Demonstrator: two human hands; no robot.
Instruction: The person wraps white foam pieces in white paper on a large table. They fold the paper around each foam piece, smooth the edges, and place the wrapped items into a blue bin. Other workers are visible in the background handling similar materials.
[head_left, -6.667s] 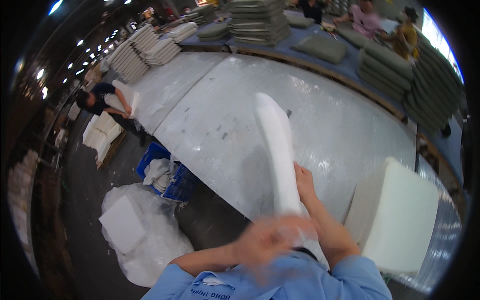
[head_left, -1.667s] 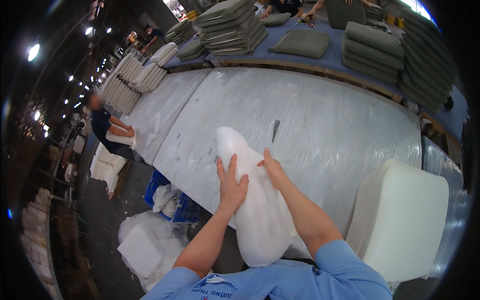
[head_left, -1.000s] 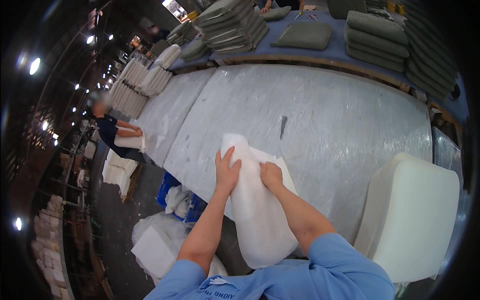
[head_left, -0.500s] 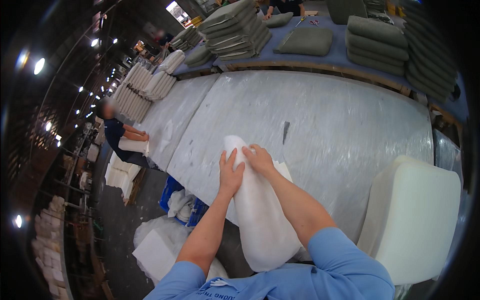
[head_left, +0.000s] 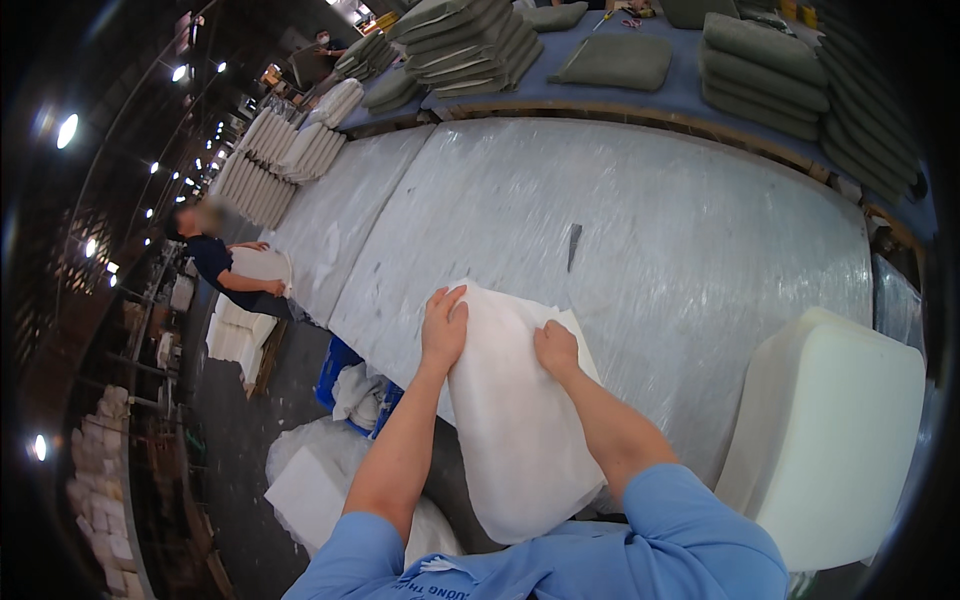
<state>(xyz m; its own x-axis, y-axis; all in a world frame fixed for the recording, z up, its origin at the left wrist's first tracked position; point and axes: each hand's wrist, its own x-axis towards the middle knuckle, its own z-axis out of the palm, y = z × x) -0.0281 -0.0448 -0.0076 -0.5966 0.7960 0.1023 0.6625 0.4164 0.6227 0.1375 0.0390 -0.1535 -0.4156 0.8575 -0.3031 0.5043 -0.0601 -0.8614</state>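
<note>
A white, soft-looking cushion (head_left: 515, 410) stands upright against my body, its far end over the edge of the film-wrapped table (head_left: 640, 230). My left hand (head_left: 443, 328) is closed on its upper left edge, fingertips curled over the top. On the opposite side my right hand (head_left: 557, 349) grips the right edge with bent fingers; the thumb's contact is partly hidden. A white sheet corner (head_left: 578, 335) shows beyond the right hand. The cushion's underside is out of sight.
Right of me stands a large white foam block (head_left: 845, 430). A blue crate (head_left: 335, 372) with white material and a plastic-wrapped white bundle (head_left: 305, 500) are at lower left. A co-worker (head_left: 225, 265) holds a white cushion at far left. Grey-green cushions (head_left: 465, 50) are stacked behind.
The cushion's far end has spread from narrow to wide. My hands have moved apart, the left leftward and the right rightward and lower. The co-worker has lifted and turned a cushion.
</note>
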